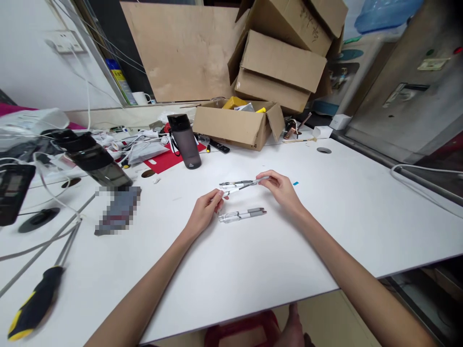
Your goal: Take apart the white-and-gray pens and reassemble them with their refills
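Note:
A pen [233,191] is held above the white table between my two hands. My left hand [204,210] pinches its white barrel end. My right hand [278,187] pinches the grey end. A thin dark stretch shows between the two parts, like a refill; I cannot tell whether the parts are fully separate. Just behind it, at least one more pen [226,184] lies on the table, partly covered from view. Nearer to me, two white-and-grey pens [242,215] lie side by side, close to my left hand's fingers.
A dark bottle [186,144] and an open cardboard box [227,126] stand at the back. To the left are another bottle [96,159], cables and a yellow-black screwdriver [38,299]. A small blue piece [295,183] lies right of my right hand. The table edge [246,313] runs close to me.

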